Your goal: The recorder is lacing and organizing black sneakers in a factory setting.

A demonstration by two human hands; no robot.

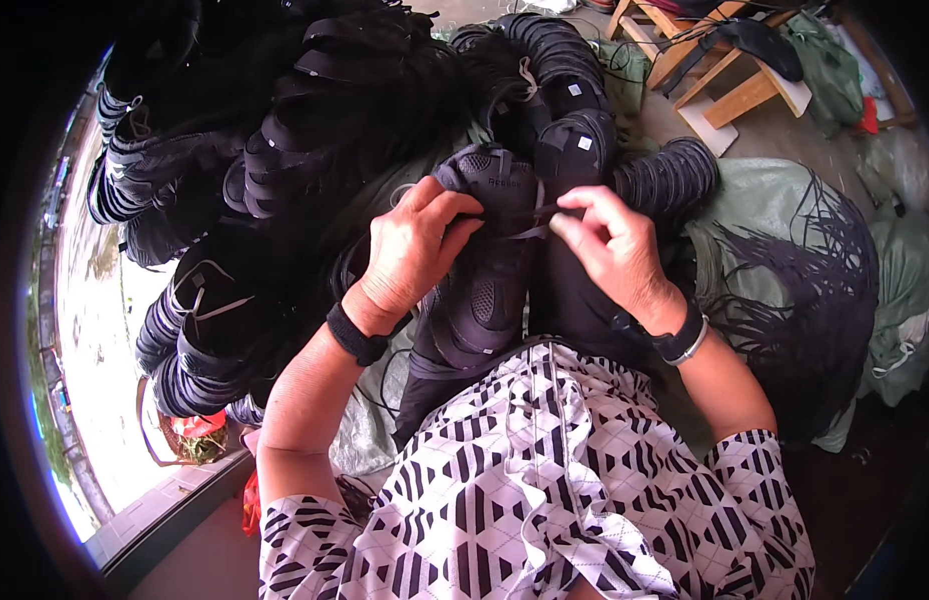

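Head view: left hand (410,250) curled closed over black shoe upper (490,260) resting on lap; right hand (610,250) pinched thin black lace (530,232) at upper's edge; stacked uppers (285,150) lay beyond.

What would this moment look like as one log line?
left hand: grips black shoe upper | right hand: pinches black lace | around: stacked uppers, loose laces
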